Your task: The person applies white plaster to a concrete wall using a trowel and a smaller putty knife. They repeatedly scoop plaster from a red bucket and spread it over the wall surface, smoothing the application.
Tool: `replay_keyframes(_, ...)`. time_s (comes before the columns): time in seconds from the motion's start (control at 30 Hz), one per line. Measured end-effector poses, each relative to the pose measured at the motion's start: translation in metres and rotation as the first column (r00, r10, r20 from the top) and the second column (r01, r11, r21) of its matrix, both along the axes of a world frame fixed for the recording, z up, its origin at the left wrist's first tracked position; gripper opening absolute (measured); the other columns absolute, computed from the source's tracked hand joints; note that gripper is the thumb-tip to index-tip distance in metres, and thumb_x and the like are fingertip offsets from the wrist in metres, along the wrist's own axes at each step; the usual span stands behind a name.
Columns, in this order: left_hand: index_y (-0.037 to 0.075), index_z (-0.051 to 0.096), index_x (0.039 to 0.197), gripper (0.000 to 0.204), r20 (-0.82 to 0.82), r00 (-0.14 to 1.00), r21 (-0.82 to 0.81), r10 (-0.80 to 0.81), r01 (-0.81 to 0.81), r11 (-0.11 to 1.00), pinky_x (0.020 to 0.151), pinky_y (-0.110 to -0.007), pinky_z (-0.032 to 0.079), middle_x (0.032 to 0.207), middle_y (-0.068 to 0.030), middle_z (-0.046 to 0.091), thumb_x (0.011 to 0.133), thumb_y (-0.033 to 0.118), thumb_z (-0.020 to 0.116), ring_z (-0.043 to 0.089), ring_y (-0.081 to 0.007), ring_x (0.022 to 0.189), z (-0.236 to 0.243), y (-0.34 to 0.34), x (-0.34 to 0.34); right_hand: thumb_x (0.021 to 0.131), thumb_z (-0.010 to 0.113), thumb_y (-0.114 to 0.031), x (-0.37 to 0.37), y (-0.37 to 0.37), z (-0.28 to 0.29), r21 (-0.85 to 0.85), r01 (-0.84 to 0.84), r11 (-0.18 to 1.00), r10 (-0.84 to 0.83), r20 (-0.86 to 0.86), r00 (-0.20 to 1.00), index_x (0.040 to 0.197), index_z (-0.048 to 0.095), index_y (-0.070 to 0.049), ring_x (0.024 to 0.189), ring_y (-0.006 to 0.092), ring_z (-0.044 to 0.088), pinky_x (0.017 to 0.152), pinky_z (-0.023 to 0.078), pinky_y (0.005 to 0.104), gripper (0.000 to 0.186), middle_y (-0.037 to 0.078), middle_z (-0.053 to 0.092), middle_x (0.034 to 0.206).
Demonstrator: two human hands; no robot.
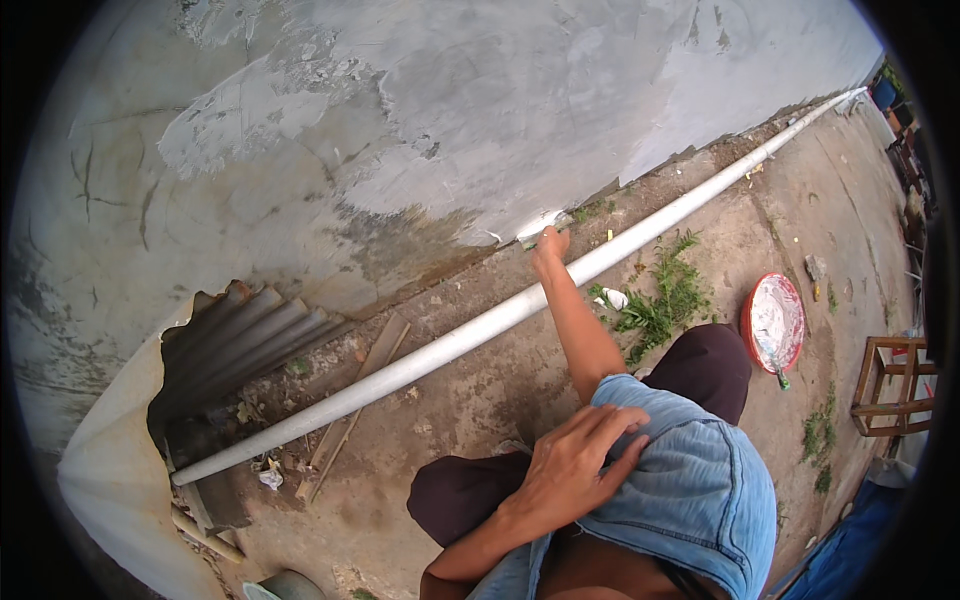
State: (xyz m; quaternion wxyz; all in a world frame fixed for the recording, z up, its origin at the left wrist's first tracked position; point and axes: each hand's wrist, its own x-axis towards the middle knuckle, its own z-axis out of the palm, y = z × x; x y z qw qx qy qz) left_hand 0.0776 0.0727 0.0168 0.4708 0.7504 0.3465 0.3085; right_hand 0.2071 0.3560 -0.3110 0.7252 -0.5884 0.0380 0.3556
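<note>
While the wall (pixel 500 110) appears partly skimmed, lower-left areas (pixel 290 235) seemingly remain | right hand (pixel 551 246): fingers curled, hold unclear | left hand (pixel 577 462): fingers spread

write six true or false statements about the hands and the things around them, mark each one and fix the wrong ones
1. The left hand rests on light blue denim cloth. True.
2. The right hand reaches past the long white round pipe to the foot of the grey plastered wall. True.
3. The left hand grips the pipe. False: it is apart from the pipe.
4. The brown wooden frame is right of the round red basin in the picture. True.
5. The basin is bare inside. False: it holds white material.
6. The right hand is inside the basin. False: it is down by the wall.
</note>
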Motion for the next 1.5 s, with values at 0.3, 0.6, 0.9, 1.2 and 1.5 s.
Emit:
replay_keyframes(0.3,0.010,0.063,0.105,0.020,-0.037,0.999,0.011,-0.021,0.021,1.000,0.073,-0.035,0.055,0.096,-0.0064,0.068,0.087,0.013,0.072,0.068,-0.0248,0.085,-0.002,-0.002,0.004,0.089,0.054,-0.012,-0.068,-0.037,0.037,-0.105,-0.233,0.967,0.256,0.440,0.861,0.143,0.040,0.009,0.116,0.0377,0.058,0.101,0.041,0.0402,0.059,0.030,0.057,0.129)
replay_keyframes(0.6,0.009,0.063,0.107,0.021,-0.063,0.998,-0.024,-0.010,0.009,1.000,0.074,-0.037,0.056,0.096,-0.0079,0.068,0.088,0.016,0.071,0.068,-0.0272,0.090,0.002,-0.004,-0.003,0.087,0.051,-0.008,-0.103,-0.081,0.055,-0.086,-0.126,0.988,0.152,0.468,0.871,0.142,0.040,0.008,0.119,0.0444,0.055,0.101,0.041,0.0442,0.059,0.033,0.056,0.129)
replay_keyframes(0.9,0.009,0.063,0.108,0.020,0.008,0.997,0.115,0.075,-0.075,0.991,0.073,-0.037,0.056,0.095,-0.0080,0.067,0.089,0.013,0.069,0.067,-0.0279,0.088,0.001,-0.013,-0.015,0.081,0.050,-0.003,-0.077,-0.015,-0.013,-0.093,-0.006,0.996,0.001,-0.045,0.999,0.142,0.040,0.008,0.121,0.0374,0.056,0.104,0.042,0.0420,0.063,0.027,0.051,0.138)
replay_keyframes(1.2,0.002,0.059,0.113,0.023,-0.011,0.998,0.180,0.064,-0.061,0.982,0.075,-0.038,0.053,0.096,-0.0117,0.065,0.091,0.008,0.063,0.065,-0.0276,0.088,0.006,-0.027,-0.029,0.084,0.051,-0.004,-0.105,-0.031,0.006,0.032,-0.213,0.977,0.212,0.035,0.977,0.140,0.042,0.007,0.113,0.0272,0.057,0.095,0.044,0.0342,0.058,0.022,0.056,0.129)
replay_keyframes(1.5,0.006,0.064,0.110,0.020,0.025,0.989,0.186,0.143,-0.145,0.972,0.071,-0.037,0.055,0.093,-0.0104,0.068,0.089,0.004,0.064,0.068,-0.0275,0.083,0.014,-0.034,-0.057,0.081,0.063,0.000,-0.233,-0.054,0.152,0.108,-0.185,0.977,0.090,0.576,0.813,0.143,0.038,-0.004,0.108,0.0343,0.057,0.091,0.050,0.0409,0.067,0.022,0.043,0.127)
